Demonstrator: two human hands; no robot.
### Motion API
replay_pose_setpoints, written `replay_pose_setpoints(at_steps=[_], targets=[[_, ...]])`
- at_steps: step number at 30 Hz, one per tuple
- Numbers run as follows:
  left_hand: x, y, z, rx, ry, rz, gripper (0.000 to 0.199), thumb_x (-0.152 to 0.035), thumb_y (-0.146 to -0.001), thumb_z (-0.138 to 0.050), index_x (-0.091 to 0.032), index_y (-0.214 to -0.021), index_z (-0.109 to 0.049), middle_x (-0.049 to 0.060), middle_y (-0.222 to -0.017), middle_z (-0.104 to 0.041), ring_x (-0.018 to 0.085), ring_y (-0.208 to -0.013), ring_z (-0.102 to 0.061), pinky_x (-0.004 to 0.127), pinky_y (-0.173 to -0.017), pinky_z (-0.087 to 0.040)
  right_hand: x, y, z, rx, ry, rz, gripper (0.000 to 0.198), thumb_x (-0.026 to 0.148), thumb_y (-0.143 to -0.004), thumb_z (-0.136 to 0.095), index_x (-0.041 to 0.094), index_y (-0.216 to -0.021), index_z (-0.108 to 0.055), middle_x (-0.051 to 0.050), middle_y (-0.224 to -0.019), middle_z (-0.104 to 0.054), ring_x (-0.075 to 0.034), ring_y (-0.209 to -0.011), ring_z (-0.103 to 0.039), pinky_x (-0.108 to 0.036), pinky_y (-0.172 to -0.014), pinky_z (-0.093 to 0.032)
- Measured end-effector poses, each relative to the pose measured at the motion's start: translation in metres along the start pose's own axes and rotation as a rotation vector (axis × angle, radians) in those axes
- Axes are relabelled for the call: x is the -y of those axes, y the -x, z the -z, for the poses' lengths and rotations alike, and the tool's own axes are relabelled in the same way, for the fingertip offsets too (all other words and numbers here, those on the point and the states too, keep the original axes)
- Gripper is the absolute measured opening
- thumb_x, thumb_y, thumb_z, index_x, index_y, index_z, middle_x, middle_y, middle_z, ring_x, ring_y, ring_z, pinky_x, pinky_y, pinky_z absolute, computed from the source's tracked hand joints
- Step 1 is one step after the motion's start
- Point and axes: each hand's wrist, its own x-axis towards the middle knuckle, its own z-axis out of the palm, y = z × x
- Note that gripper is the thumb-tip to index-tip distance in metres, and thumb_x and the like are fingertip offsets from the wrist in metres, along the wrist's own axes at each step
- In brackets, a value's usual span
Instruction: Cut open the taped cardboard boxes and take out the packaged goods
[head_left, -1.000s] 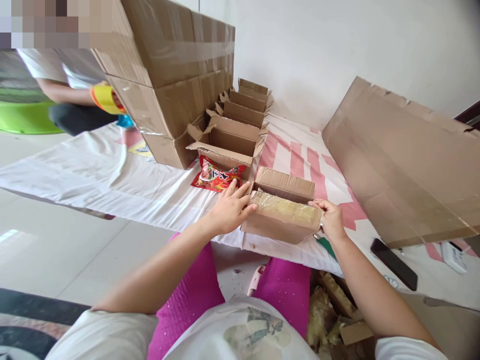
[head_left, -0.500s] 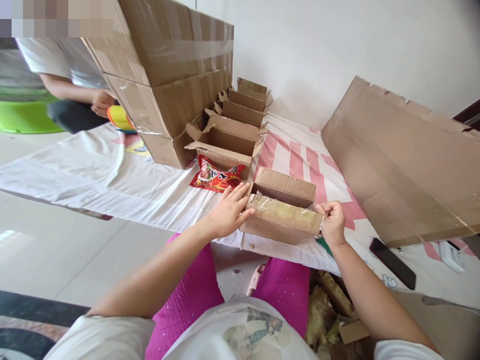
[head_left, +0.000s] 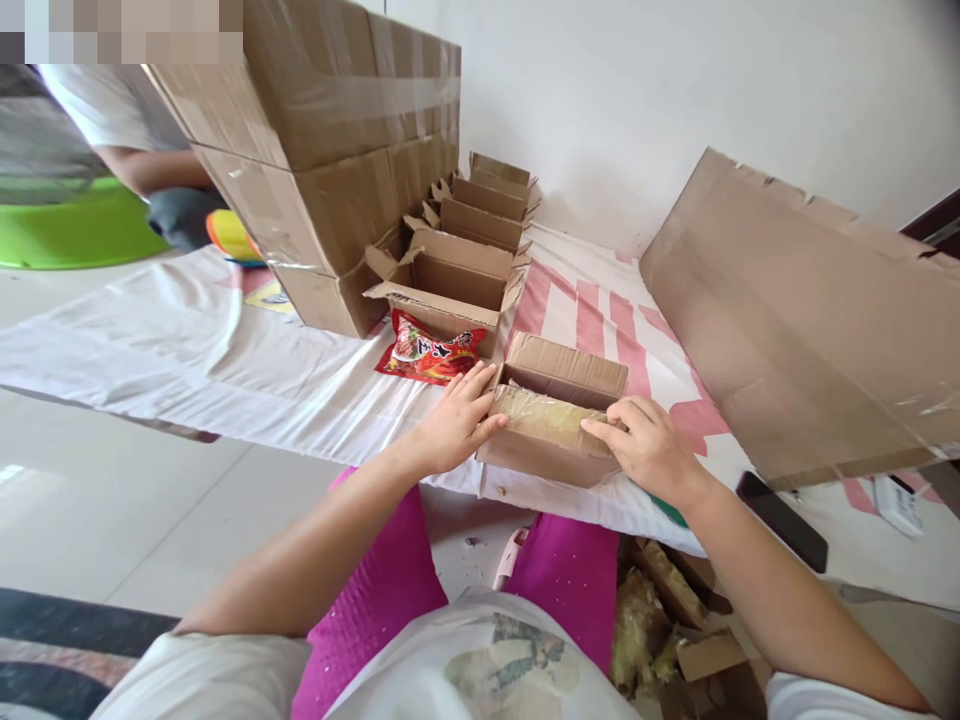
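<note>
A black phone (head_left: pixel 784 520) lies on the cloth (head_left: pixel 360 400) at right. The left hand (head_left: pixel 459 425) rests spread, clasping nothing, against a small carton (head_left: pixel 551 455) at the cloth's near edge; the right hand (head_left: pixel 652 445) touches its taped flap (head_left: pixel 536 405) with bent fingers, whether pinching I cannot tell. Beyond, a red packet (head_left: pixel 405 345), its dark lettering (head_left: pixel 437 350) not clearly legible, lies before open boxes (head_left: pixel 471 250); sealed cartons (head_left: pixel 341 210) tower alongside.

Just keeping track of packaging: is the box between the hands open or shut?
Open: the box shows a dark gap between its taped strip and the raised flap behind.
</note>
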Motion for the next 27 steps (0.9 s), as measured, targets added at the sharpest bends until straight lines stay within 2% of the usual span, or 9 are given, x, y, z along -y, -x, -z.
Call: replay_pose_setpoints(at_steps=[4,6,11,17,22,27], targets=[[0.001,0.001,0.001,0.0,0.0,-0.016,0.049,-0.051,-0.098,-0.031,-0.015,-0.095,-0.064,0.013,-0.159,-0.026,0.032,-0.149,-0.013,0.055,-0.121,-0.02,-0.003,-0.004,-0.004,0.054,0.111,0.036,0.022,0.007,-0.091,-0.049,0.019,-0.088,-0.068,-0.006,-0.086,-0.057,-0.019,-0.088,-0.049,-0.033,-0.079,-0.043],[0.001,0.002,0.002,-0.005,0.006,-0.031,0.047,-0.05,-0.098,-0.032,-0.015,-0.094,-0.064,0.012,-0.159,-0.026,0.032,-0.15,-0.013,0.054,-0.121,-0.02,-0.004,-0.003,-0.003,0.076,0.113,0.053,0.022,0.007,-0.091,-0.048,0.019,-0.085,-0.066,-0.007,-0.089,-0.057,-0.019,-0.091,-0.049,-0.033,-0.08,-0.043],[-0.004,0.002,0.007,-0.003,0.021,-0.053,0.043,-0.044,-0.098,-0.036,-0.015,-0.087,-0.067,0.01,-0.159,-0.027,0.033,-0.15,-0.012,0.056,-0.12,-0.022,-0.013,0.006,-0.002,0.133,0.01,0.063,0.027,0.007,-0.093,-0.041,0.021,-0.087,-0.064,-0.006,-0.091,-0.056,-0.019,-0.09,-0.048,-0.032,-0.079,-0.043],[-0.01,0.001,0.008,-0.001,0.027,-0.053,0.042,-0.04,-0.098,-0.037,-0.016,-0.086,-0.069,0.009,-0.158,-0.029,0.032,-0.149,-0.015,0.056,-0.12,-0.022,-0.027,0.014,-0.002,0.112,-0.149,-0.006,0.03,0.007,-0.09,-0.039,0.022,-0.088,-0.065,-0.006,-0.089,-0.056,-0.02,-0.086,-0.049,-0.035,-0.077,-0.047],[-0.012,0.001,0.01,0.0,0.021,-0.044,0.04,-0.039,-0.098,-0.039,-0.015,-0.086,-0.069,0.008,-0.158,-0.029,0.031,-0.149,-0.017,0.051,-0.122,-0.021,-0.037,0.021,-0.005,0.141,-0.164,-0.028,0.028,0.006,-0.088,-0.04,0.022,-0.092,-0.063,-0.006,-0.09,-0.055,-0.019,-0.084,-0.051,-0.033,-0.075,-0.047],[-0.014,0.001,0.01,0.013,0.009,-0.047,0.04,-0.038,-0.098,-0.038,-0.014,-0.085,-0.068,0.01,-0.158,-0.029,0.031,-0.149,-0.017,0.053,-0.122,-0.02,-0.043,0.029,-0.005,0.142,-0.177,-0.048,0.023,0.007,-0.09,-0.042,0.021,-0.09,-0.06,-0.005,-0.087,-0.054,-0.018,-0.082,-0.051,-0.031,-0.071,-0.046]])
